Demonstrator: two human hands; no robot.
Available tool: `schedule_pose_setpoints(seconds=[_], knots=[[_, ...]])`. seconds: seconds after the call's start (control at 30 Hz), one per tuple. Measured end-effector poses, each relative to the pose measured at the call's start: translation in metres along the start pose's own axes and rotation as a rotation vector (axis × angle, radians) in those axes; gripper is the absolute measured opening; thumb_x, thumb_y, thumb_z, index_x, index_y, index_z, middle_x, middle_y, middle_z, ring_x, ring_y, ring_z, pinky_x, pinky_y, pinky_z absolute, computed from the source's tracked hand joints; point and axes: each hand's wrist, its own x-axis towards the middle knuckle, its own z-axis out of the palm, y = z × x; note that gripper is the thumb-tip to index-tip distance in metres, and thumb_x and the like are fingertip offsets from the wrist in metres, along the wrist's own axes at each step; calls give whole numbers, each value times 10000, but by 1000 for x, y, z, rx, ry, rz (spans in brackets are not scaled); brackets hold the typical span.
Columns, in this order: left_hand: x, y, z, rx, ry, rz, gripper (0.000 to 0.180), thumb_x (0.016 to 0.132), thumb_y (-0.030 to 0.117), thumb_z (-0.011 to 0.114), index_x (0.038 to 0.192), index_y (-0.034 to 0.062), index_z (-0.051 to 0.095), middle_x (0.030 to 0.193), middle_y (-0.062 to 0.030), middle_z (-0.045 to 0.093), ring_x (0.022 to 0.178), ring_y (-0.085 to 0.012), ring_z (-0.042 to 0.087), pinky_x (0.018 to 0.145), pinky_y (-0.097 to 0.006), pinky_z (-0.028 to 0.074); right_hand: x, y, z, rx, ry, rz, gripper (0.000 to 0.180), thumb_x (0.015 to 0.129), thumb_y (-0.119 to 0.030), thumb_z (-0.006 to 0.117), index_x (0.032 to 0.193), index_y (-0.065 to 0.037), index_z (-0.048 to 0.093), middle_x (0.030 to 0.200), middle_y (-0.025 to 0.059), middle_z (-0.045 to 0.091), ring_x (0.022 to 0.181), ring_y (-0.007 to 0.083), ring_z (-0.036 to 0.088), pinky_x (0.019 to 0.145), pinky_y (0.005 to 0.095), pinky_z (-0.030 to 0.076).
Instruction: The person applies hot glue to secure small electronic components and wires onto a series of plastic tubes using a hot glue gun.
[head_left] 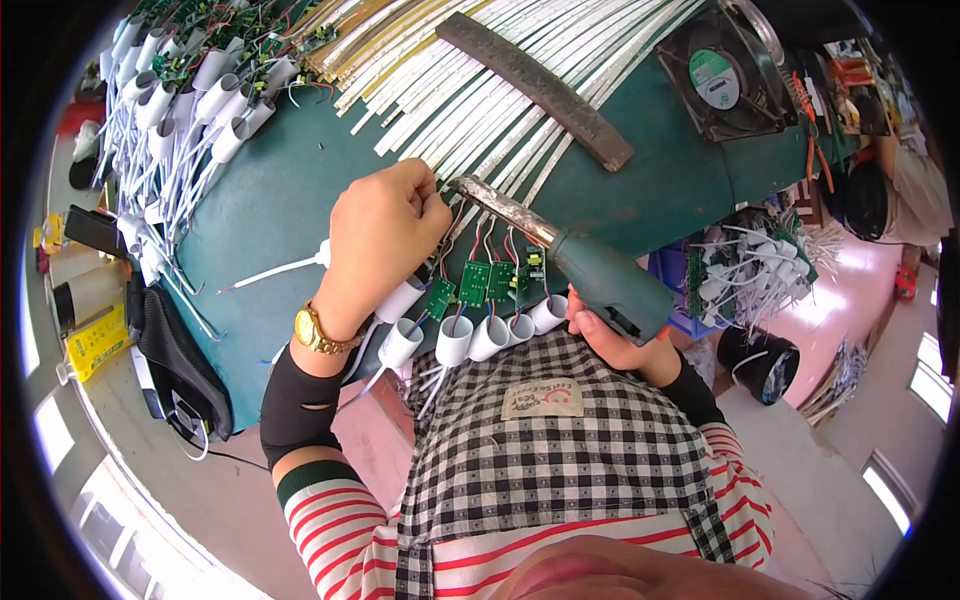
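My right hand (pixel 615 340) is wrapped round the dark green handle of a soldering gun (pixel 612 275). Its metal barrel points up and left, with the tip beside the fingers of my left hand (pixel 385 225). Those fingers are pinched together at the ends of white LED strips (pixel 490 140); whatever they grip is hidden. Thin wires run from the strips to several small green circuit boards (pixel 475 283). Below the boards, white cylindrical housings (pixel 454 340) lie along the near table edge, some with white cables.
A long dark bar (pixel 535 88) lies across the strips. More housings with boards (pixel 215 100) are heaped at the far left. A black fan (pixel 715 75) stands at the far right, above a blue crate (pixel 672 290) beside the green table (pixel 275 190). A black bucket (pixel 758 365) is lower right.
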Motion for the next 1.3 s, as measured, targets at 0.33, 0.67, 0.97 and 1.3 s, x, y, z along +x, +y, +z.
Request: schedule_pose_setpoints(seconds=[0.33,0.67,0.97,1.3], knots=[[-2,2,-1,-6,-22,-13,63,720,110,638,692,57,616,562,-100,566,540,-299,577,524,-389,451,3,-7,-3,-131,-88,-102,179,728,-18,700,899,-5,648,792,97,668,640,244,652,590,304,512],[-2,1,0,15,-5,1,77,715,111,638,680,52,606,575,-115,575,547,-317,576,526,-399,453,13,-18,-3,-210,-125,-229,219,742,-8,687,955,18,646,820,97,669,676,217,652,631,294,517],[-2,3,-2,16,-26,-25,77,706,114,645,676,51,614,573,-114,580,545,-314,581,526,-398,456,-8,2,-10,-67,-166,-139,388,906,-55,540,1279,14,456,860,123,602,689,140,585,639,266,502],[-2,4,-2,26,-22,-28,79,698,118,648,677,44,627,580,-116,596,551,-315,594,539,-389,472,-8,9,-9,-32,-112,-184,403,921,-86,544,1305,9,466,874,132,605,692,147,581,643,280,494]])
